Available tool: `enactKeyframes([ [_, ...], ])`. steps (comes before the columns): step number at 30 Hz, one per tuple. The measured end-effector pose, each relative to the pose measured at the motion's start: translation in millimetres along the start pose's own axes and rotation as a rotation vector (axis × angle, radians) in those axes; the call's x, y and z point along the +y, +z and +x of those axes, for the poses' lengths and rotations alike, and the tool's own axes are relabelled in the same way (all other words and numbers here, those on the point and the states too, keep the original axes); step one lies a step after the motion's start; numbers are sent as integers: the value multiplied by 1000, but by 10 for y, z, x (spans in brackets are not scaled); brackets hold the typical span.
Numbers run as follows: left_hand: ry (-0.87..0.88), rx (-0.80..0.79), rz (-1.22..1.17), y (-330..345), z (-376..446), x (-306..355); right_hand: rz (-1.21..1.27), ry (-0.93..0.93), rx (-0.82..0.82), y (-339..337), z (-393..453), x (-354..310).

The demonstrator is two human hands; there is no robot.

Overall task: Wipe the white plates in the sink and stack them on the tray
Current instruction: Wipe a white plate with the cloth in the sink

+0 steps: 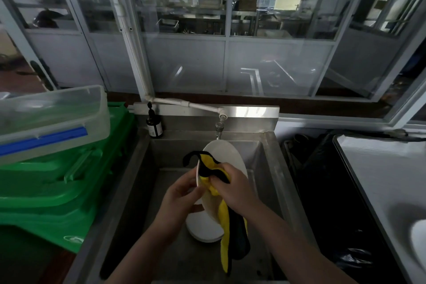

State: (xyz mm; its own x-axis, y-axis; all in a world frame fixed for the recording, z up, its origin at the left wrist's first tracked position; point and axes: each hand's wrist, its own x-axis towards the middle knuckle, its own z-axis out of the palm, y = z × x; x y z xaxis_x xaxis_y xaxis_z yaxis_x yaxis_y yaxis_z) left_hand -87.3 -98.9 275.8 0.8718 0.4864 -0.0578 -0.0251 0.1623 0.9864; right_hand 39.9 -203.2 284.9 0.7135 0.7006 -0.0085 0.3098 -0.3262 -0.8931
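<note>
Over the steel sink [143,168] I hold a white plate [227,152] tilted on edge. My left hand [179,200] grips its near left rim from behind. My right hand [235,189] presses a yellow and black cloth [227,221] against the plate's face, fingers curled round the cloth; the cloth's long end hangs down toward the sink floor. Beneath the held plate lies a small stack of white plates [202,228] on the sink bottom. At the right stands a pale tray [378,173], with a white plate [419,244] at its near right edge, partly out of frame.
A tap [219,130] hangs above the sink's back wall, with a dark pump bottle [154,125] on the back left ledge. Green crates [57,191] topped by a clear plastic box [53,115] stand left. A black-lined bin [322,191] sits between sink and tray.
</note>
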Motion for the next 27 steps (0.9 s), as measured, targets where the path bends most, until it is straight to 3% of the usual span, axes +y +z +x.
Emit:
enactKeyframes([
  [11,3,9,19,-49,7,-26,2,224,178,-265,299,340],
  [23,2,26,46,-54,-11,-31,183,511,230,-226,191,723],
  [27,-7,-8,54,-23,-14,-30,199,500,233,-170,166,712],
])
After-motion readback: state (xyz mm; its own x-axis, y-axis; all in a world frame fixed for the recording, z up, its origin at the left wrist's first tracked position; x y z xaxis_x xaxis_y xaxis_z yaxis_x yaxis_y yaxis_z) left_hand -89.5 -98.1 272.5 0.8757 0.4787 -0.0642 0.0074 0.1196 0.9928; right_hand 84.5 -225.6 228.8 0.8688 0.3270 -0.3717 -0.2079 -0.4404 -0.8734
